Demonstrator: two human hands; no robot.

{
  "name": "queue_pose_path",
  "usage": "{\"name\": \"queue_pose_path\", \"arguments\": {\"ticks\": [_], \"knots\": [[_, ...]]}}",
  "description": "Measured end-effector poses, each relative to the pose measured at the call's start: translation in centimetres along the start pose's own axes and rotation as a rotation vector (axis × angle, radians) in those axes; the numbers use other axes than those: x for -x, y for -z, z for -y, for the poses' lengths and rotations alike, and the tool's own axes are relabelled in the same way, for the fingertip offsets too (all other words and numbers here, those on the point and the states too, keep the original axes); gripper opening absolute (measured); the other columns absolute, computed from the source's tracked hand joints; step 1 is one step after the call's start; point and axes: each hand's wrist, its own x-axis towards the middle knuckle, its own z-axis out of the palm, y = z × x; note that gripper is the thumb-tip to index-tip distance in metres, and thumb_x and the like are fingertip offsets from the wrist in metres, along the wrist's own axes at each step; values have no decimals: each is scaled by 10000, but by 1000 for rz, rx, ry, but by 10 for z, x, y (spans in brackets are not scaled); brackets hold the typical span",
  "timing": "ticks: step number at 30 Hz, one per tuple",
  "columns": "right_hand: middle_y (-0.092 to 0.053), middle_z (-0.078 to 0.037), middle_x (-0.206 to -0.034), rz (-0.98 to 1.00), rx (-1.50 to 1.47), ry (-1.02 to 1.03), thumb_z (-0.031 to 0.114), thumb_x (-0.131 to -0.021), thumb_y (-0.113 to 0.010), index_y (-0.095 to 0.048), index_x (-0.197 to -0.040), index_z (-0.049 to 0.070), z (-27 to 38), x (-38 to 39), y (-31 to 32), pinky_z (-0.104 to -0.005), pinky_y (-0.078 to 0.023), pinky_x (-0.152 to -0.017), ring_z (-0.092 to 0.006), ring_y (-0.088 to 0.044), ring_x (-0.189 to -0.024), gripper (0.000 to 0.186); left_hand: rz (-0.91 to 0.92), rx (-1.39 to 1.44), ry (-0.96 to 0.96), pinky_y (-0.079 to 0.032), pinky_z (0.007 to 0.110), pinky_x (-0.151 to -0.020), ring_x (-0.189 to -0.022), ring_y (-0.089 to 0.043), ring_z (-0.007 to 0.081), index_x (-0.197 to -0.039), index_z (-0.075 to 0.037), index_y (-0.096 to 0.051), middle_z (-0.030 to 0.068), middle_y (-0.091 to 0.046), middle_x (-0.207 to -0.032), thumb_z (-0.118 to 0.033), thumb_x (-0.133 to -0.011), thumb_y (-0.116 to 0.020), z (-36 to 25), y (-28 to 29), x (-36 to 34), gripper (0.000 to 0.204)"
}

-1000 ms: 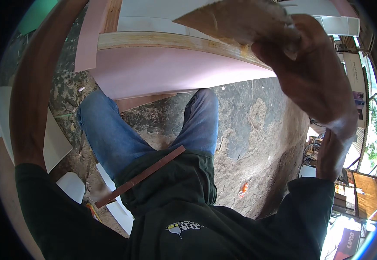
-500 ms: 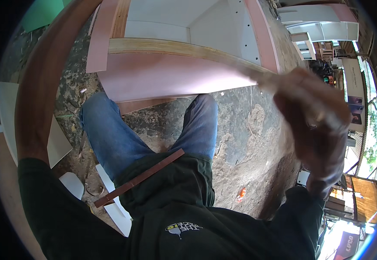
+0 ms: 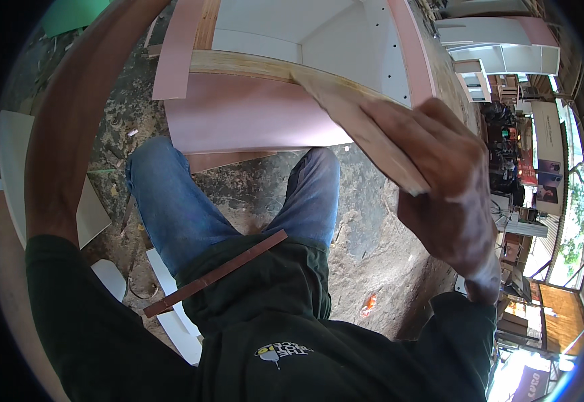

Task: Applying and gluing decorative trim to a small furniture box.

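My right hand (image 3: 443,157) is closed around a flat, tan, wood-like strip (image 3: 372,137). The strip's far tip meets the pale wooden edge (image 3: 258,65) of a pink-and-white cabinet box (image 3: 238,114), near the middle of that edge; whether it presses on it I cannot tell. My left forearm (image 3: 64,147) reaches up along the left side, past the pink side panel (image 3: 173,60), and its hand lies beyond the upper rim of the picture. A narrow reddish-brown strip (image 3: 215,273) rests across my lap, touched by neither hand.
White board pieces (image 3: 91,214) lie on the stained floor at my left, beside a green panel (image 3: 71,17) farther off. An orange scrap (image 3: 369,306) sits on the floor to my right. More white cabinets (image 3: 496,53) stand at the far right.
My right hand has swung leftward with the tan strip, whose tip moved from the edge's right end toward its middle. The cabinet box appears slightly farther right and higher in view.
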Motion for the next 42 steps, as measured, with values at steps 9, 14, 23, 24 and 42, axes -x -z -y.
{"name": "queue_pose_path", "arguments": {"ticks": [9, 14, 23, 24, 42], "knots": [[-757, -171, -1114, 19, -40, -111, -111, -829, -608, -726, -1190, 13, -13, 3, 5, -347, -578, -723, -255, -709, -869, 399, 87, 69, -61, -543, 393, -863, -964, -674, 275, -1146, 23, -621, 165, -695, -1038, -472, -693, -898, 1, 0, -6, 725], [-763, -154, -1085, 96, -26, -44, -94, -858, -615, -740, -1166, 43, 4, 21, 3, -328, -567, -716, -247, -712, -873, 360, 80, 39, -93, -538, 391, -858, -959, -666, 274, -1139, 22, -617, 165, -688, -1027, -478, -687, -901, 4, 1, -5, 731], [-756, -130, -1140, -130, -310, 7, 62, -811, -759, -722, -1207, 53, -5, -2, 20, -343, -588, -752, -243, -706, -896, 398, 97, 100, -51, -529, 385, -870, -978, -652, 274, -1150, 36, -600, 170, -673, -1045, -484, -686, -902, -1, -1, -3, 760], [-756, -130, -1140, -133, -309, 10, 62, -811, -759, -722, -1207, 53, 1, -6, 16, -343, -588, -752, -243, -706, -896, 398, 96, 97, -54, -529, 385, -870, -978, -652, 274, -1150, 36, -600, 170, -673, -1045, -484, -686, -902, -2, -1, -3, 760], [-736, -162, -1122, -129, -262, -338, 8, -776, -685, -682, -1171, -62, 35, 14, 48, -351, -590, -746, -221, -702, -892, 401, 133, 91, -21, -531, 419, -860, -956, -670, 311, -1114, 7, -631, 195, -687, -1018, -526, -660, -892, -18, -2, -11, 747]]}}
